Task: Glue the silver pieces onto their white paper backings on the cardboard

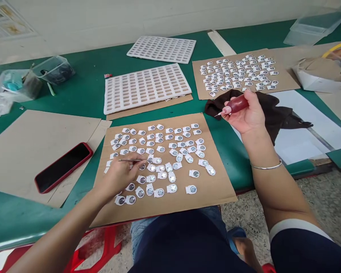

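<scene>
My left hand (119, 175) holds thin metal tweezers (130, 160) over a brown cardboard sheet (216, 189) covered with several small white tabs carrying round silver parts (173, 153). The tweezers' tips rest among the tabs near the sheet's middle. My right hand (246, 113) is raised to the right of the sheet and grips a red bottle-like tool with a fine metal tip (235, 105), held over a dark brown cloth (275, 110).
A red-cased phone (63, 167) lies on cardboard at the left. Two white grid trays (146, 88) (162, 48) sit further back. A second cardboard with several tabs (238, 74) is at the back right. Clear plastic containers (53, 69) (315, 26) stand on the green table (88, 91).
</scene>
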Demonstrator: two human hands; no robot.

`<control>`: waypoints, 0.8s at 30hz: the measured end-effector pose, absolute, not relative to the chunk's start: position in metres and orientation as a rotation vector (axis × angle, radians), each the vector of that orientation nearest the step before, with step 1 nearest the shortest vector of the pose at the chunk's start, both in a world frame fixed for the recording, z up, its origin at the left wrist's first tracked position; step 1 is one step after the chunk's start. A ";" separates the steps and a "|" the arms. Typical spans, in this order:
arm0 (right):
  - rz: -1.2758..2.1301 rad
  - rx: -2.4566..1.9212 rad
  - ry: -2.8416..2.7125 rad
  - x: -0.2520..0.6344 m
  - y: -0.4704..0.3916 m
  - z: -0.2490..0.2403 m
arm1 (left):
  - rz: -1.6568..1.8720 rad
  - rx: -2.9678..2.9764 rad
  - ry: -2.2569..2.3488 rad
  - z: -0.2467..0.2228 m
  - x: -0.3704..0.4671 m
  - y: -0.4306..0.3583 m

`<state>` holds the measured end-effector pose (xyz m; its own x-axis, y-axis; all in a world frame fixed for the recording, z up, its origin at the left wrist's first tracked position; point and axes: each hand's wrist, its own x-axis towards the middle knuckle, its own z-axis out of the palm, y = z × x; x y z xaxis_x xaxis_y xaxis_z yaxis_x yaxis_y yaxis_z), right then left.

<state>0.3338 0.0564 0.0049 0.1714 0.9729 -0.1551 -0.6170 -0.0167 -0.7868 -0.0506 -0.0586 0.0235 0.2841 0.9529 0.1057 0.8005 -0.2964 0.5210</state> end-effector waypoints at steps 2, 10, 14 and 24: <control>1.366 -0.870 -0.538 0.334 0.056 0.005 | 0.567 2.191 1.580 0.023 -0.050 -0.058; 1.357 -0.913 -0.543 0.329 0.052 0.009 | 0.602 2.233 1.472 0.017 -0.052 -0.057; 1.344 -0.896 -0.549 0.328 0.052 0.008 | 0.610 2.264 1.461 0.013 -0.051 -0.058; 1.342 -0.868 -0.570 0.332 0.055 0.007 | 0.636 2.113 1.609 0.023 -0.049 -0.067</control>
<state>0.3317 0.0549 0.0070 0.1694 0.9779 -0.1225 -0.5912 0.0014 -0.8065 -0.0491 -0.0667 0.0226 0.2303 0.9669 0.1101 0.7809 -0.2511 0.5719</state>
